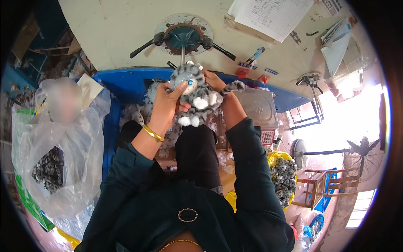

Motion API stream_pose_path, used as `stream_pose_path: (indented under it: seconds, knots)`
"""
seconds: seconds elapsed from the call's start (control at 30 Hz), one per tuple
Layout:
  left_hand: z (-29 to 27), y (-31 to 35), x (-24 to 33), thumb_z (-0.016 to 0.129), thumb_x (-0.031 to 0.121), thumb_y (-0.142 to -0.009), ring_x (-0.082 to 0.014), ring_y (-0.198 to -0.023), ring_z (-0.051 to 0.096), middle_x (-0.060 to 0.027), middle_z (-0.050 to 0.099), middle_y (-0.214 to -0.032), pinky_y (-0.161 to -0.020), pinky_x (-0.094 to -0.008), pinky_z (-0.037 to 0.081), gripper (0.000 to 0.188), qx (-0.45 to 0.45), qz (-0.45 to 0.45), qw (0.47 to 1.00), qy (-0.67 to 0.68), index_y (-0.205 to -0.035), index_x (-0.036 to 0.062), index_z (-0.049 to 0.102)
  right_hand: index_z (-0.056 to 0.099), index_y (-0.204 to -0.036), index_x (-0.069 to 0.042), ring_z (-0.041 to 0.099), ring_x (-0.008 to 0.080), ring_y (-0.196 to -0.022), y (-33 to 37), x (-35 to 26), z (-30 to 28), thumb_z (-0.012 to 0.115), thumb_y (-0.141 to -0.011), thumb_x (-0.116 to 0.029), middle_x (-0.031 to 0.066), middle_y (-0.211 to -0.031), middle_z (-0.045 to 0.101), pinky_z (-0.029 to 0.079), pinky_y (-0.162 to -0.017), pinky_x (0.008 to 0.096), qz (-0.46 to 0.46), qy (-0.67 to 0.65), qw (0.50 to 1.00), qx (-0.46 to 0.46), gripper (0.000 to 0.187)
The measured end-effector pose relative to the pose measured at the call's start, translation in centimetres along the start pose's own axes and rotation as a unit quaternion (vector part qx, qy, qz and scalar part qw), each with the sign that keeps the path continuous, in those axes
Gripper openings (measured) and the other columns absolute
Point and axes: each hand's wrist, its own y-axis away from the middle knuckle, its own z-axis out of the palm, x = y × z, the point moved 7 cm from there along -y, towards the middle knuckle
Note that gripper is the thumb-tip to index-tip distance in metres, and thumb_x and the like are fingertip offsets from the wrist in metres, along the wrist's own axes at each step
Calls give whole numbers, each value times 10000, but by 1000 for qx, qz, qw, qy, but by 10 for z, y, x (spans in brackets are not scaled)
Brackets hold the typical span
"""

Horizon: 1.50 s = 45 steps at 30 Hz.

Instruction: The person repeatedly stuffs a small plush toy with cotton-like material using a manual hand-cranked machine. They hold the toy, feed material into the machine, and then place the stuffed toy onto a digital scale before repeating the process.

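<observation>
A grey and black striped plush cat point(199, 98) with white paws, a pale face and a blue eye is held between my hands, over my lap. My left hand point(168, 100) grips it by the head, with the thumb pressed beside the face. At the far side of the toy, my right hand point(215, 82) is closed round its back, fingers partly hidden by the plush; the striped tail point(233, 87) sticks out over my wrist. The toy's head is right at the end of a metal tube point(182, 54) coming out of the machine; whether they touch is hidden.
Black handles point(222, 51) flank the tube on the pale machine panel point(113, 25). A blue ledge point(126, 77) runs below, with loose white stuffing around. Clear plastic bags point(79, 143) holding grey plush stand left; a yellow sack of plush pieces point(283, 176), chair point(319, 185) and fan point(362, 157) right.
</observation>
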Motion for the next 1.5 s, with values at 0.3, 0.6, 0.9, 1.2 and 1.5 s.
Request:
stream_pose_path:
  seconds: [0.3, 0.6, 0.9, 1.2, 1.5]
  knots:
    - [2, 13, -8, 673, 276, -890, -133, -520, 596, -87, 620, -912, -439, -208, 514, 413, -29, -29, 999, 25, -1133, 0, 486, 571, -1224, -38, 575, 134, -837, 41, -61, -5, 644, -875, -304, 53, -930, 649, 460, -681, 268, 165, -118, 978, -51, 445]
    - [-37, 7, -7, 729, 117, -829, -126, -694, 630, -88, 627, -931, -536, -224, 538, 482, -66, 6, 996, -55, -1211, -6, 462, 339, -1387, 28, 559, 276, -1111, 35, -85, 67, 744, -760, -410, 225, -1179, 585, 399, -973, 327, 51, 301, 952, -40, 865]
    - [-24, 4, -31, 708, -110, -727, -167, -868, 650, -105, 619, -1041, -618, -264, 567, 640, -76, 65, 990, -103, -1286, -21, 409, 58, -1513, -54, 223, 218, -1414, 59, -81, 68, 699, -713, 44, 169, -1539, 209, 191, -1139, 338, -12, 231, 973, 9, 1030]
    - [-71, -6, -10, 735, -9, -761, -149, -898, 618, -87, 616, -1041, -767, -270, 533, 559, -124, 68, 990, -27, -1245, -36, 457, -82, -1483, -5, 314, 379, -1364, 46, -73, 125, 649, -791, 17, 282, -1489, 229, 270, -1110, 381, -76, 280, 937, 194, 1007]
    - [-29, 7, 12, 718, 213, -853, -103, -535, 583, -68, 615, -793, -456, -213, 468, 351, -98, 8, 989, -110, -1011, -34, 525, -81, -1495, -41, 473, 158, -1150, 55, -72, 88, 575, -925, -39, 118, -1301, 486, 344, -1017, 309, -73, 59, 984, 148, 869]
